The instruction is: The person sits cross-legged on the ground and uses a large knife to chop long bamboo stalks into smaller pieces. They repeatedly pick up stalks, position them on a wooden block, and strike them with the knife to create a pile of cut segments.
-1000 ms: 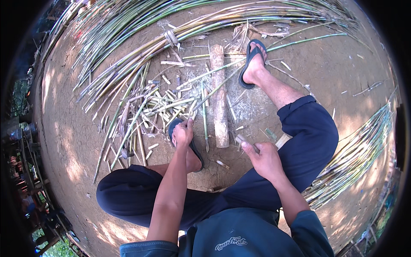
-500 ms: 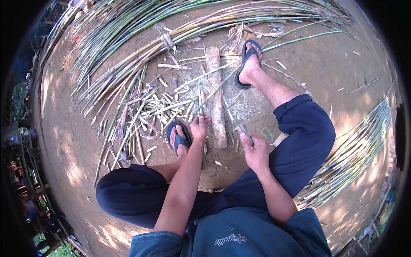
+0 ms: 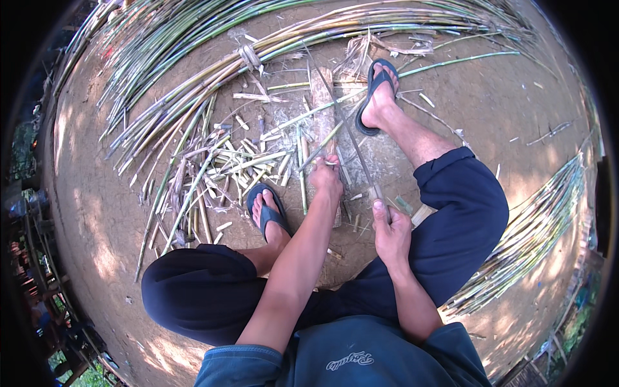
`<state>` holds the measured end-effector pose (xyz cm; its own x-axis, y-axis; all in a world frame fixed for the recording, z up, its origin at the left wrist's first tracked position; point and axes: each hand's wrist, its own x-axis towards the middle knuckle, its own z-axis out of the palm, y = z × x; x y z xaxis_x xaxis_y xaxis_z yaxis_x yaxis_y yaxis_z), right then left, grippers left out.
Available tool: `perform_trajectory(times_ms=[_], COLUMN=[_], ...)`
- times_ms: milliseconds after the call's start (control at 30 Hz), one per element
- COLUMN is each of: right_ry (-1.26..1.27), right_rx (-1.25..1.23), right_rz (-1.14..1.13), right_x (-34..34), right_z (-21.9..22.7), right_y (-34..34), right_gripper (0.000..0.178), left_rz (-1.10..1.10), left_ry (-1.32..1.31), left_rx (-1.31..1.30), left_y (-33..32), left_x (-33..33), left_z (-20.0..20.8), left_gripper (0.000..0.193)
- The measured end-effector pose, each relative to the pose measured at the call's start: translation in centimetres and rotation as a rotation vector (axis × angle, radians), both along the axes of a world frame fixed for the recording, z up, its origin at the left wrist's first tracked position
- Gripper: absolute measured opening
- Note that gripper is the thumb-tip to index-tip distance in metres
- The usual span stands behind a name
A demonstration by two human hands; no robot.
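My right hand is closed around the handle of a long, thin-bladed machete. Its blade slants up and away to the left, passing over the log. My left hand is at the near part of the wooden log, its fingers pinched together. A pale bit of a cane piece shows at those fingertips, the rest hidden by the hand. Beside that hand, a cut cane stalk lies slanting across the log. A longer green stalk runs under my right foot.
Short cut pieces lie heaped left of the log, near my left sandal. A tied bundle of long stalks arches across the far side. Another bundle lies at the right, beyond my right knee. Dry husks lie near my right sandal.
My left hand has moved right and slightly away, from beside the log onto it. The machete blade has turned into plain view; the right hand has shifted slightly right and nearer.
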<state>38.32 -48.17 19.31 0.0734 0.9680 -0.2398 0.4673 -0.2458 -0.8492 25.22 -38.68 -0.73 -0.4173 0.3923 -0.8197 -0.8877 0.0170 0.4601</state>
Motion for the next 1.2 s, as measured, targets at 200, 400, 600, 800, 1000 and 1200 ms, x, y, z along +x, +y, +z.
perform_trajectory(times_ms=[200,400,600,800,1000,1200], right_ry=[0.02,0.146,0.273,0.231,0.21,0.123], right_rx=[-0.019,0.021,0.047,0.084,0.121,0.166], right_rz=[-0.033,-0.088,-0.16,-0.111,-0.111,-0.139], right_x=[0.5,0.7,1.0,0.7,1.2,2.8], right_z=[0.0,0.2,0.7,1.0,1.7,2.5], right_y=[0.0,0.4,0.2,-0.2,-0.6,-0.4], right_gripper=[0.058,0.054,0.053,0.051,0.053,0.049], left_rz=[0.013,-0.136,-0.218,-0.352,-0.409,-0.438], left_ry=[-0.063,-0.218,-0.17,-0.203,-0.254,-0.092], left_rx=[0.02,0.109,0.025,0.054,0.056,0.114], left_y=[2.2,2.8,3.0,2.4,4.1,4.6], left_x=[2.0,3.9,5.1,4.0,1.5,-1.9], left_z=[0.6,-0.8,0.1,-0.9,-0.7,0.3], left_gripper=[0.02,0.021,0.023,0.022,0.024,0.024])
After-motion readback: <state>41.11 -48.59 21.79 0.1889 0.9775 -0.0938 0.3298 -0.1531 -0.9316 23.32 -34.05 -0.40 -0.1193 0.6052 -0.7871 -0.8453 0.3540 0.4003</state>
